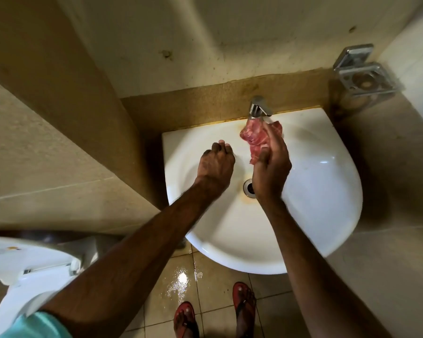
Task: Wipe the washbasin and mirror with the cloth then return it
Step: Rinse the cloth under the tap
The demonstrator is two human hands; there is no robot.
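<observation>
The white washbasin is mounted on the wall below me, with a chrome tap at its back rim and a drain in the middle. My right hand grips a crumpled pink cloth and holds it right under the tap spout. My left hand hovers over the bowl's left side, fingers curled downward with nothing in them. The mirror is not in view.
A chrome soap holder is fixed to the wall at the upper right. A white toilet stands at the lower left. The tiled floor below the basin is wet, and my feet are in red sandals.
</observation>
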